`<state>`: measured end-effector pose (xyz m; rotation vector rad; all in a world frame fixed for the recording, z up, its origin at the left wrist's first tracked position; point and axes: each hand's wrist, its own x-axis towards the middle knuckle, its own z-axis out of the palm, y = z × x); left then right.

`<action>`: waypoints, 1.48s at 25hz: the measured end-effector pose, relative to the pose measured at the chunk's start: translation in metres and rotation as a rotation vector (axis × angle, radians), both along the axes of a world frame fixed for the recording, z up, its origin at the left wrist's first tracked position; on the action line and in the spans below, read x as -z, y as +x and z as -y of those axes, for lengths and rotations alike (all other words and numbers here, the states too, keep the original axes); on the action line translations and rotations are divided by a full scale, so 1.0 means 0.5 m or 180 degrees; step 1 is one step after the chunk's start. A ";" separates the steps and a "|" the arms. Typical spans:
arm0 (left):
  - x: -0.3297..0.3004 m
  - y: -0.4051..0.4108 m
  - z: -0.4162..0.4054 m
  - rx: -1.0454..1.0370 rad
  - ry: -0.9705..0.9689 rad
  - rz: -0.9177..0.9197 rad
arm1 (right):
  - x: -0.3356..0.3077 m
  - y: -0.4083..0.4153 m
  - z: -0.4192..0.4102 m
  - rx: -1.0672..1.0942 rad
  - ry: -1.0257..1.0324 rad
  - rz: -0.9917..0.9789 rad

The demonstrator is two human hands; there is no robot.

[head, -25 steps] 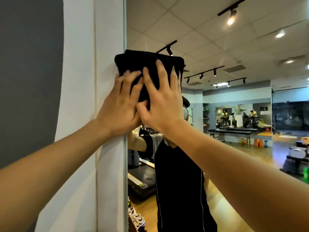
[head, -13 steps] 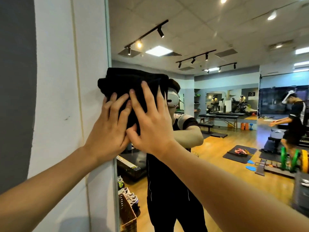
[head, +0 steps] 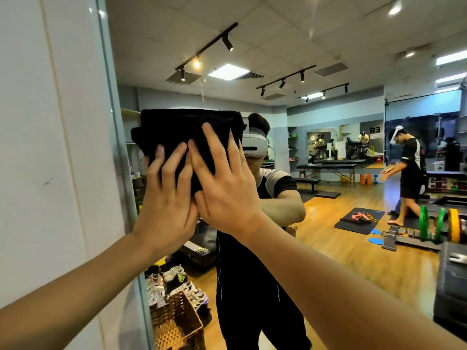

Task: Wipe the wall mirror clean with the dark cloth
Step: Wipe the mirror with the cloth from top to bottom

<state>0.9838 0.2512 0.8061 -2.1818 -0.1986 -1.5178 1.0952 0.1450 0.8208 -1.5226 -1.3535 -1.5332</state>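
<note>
Head cam: both hands flat on the dark cloth, pressing it against the wall mirror close to its left edge. Left hand and right hand sit side by side, fingers spread and straight, thumbs touching below the cloth.

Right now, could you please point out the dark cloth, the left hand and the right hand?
dark cloth point(head: 182, 130), head view, upper folded part.
left hand point(head: 165, 203), head view, back of hand.
right hand point(head: 225, 188), head view, back of hand.
</note>
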 end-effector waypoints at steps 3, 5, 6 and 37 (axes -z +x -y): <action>0.005 0.042 0.036 0.0062 -0.0046 0.0033 | 0.002 0.040 0.040 -0.0045 0.0066 0.0060; 0.007 0.075 0.071 0.0154 -0.0089 0.0036 | 0.002 0.075 0.074 -0.0065 0.0066 0.0104; 0.007 0.093 0.090 0.0203 -0.0091 0.0031 | 0.002 0.094 0.093 -0.0070 0.0072 0.0114; -0.050 0.718 0.773 0.0374 0.0659 -0.0221 | -0.027 0.689 0.804 0.0344 0.0362 0.0001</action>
